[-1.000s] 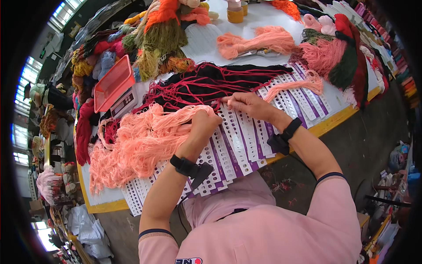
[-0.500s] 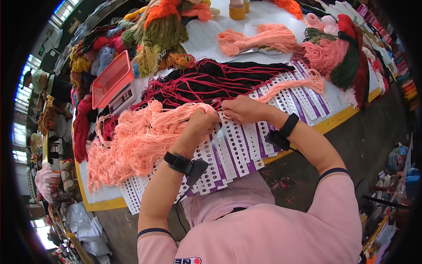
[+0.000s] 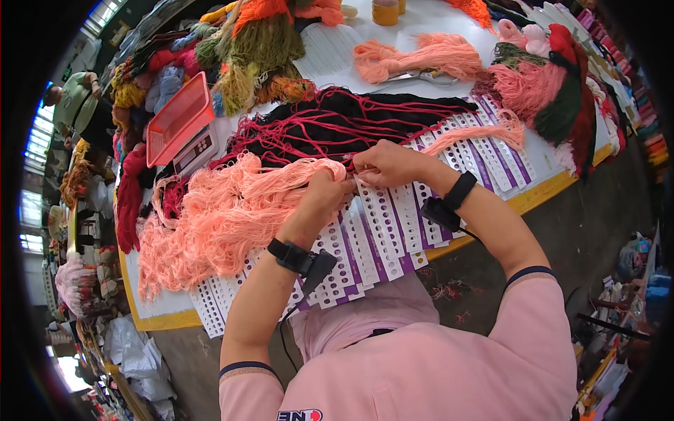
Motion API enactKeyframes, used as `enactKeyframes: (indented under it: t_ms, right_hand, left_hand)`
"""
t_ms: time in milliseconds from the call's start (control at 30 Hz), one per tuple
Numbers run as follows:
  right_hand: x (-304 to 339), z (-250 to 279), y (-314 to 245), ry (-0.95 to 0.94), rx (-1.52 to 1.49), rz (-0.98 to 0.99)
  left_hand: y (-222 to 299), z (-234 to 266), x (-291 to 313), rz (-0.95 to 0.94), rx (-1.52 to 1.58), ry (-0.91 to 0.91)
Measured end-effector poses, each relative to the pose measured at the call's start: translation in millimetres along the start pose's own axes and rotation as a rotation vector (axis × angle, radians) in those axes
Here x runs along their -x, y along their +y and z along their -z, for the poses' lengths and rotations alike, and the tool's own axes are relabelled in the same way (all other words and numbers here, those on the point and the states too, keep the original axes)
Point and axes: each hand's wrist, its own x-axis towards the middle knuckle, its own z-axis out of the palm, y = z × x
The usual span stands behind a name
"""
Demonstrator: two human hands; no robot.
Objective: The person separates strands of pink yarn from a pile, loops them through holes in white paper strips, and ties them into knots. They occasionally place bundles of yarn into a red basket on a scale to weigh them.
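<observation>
My left hand (image 3: 327, 194) is closed at the right end of a big loose bundle of peach yarn (image 3: 232, 203); strands run over the back of its fingers. Close beside it my right hand (image 3: 385, 164) pinches at the top of a white-and-purple card punched with a row of holes (image 3: 382, 217). What lies between its fingertips is too small to make out. Similar cards overlap in a row under both hands. Just beyond them spreads a black and crimson yarn bundle (image 3: 330, 126). A thin peach skein (image 3: 484, 133) lies across the cards to the right.
A red tray on a scale (image 3: 181, 119) stands at the left among heaped coloured yarns. Farther back, a peach hank (image 3: 421, 57) rests over scissors (image 3: 421, 78). Red, pink and green hanks (image 3: 540, 91) hang at the right. The table has a yellow edge (image 3: 540, 201).
My right hand has turned and risen slightly, its fingers still near the left hand's. The left hand stays almost in place. The view has shifted a little.
</observation>
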Motion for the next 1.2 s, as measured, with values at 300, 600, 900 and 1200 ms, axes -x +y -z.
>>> enactKeyframes:
  t_ms: [300, 600, 900, 1200]
  right_hand:
    - [2.0, 13.6, -6.7, -0.176, -0.258, -0.200]
    - [1.4, -2.4, -9.2, -0.024, 0.030, -0.085]
    - [8.3, -7.0, -8.4, 0.013, 0.060, -0.139]
    - [18.2, -15.7, -6.4, 0.009, 0.154, -0.116]
  left_hand:
    - [-14.7, 11.9, -9.2, -0.509, -0.855, 0.301]
    - [-7.1, 60.6, 9.5, 0.037, -0.221, 0.126]
    - [0.4, 25.5, 18.4, -0.080, -0.464, 0.219]
    - [-8.7, 33.4, 15.5, 0.159, 0.791, -0.269]
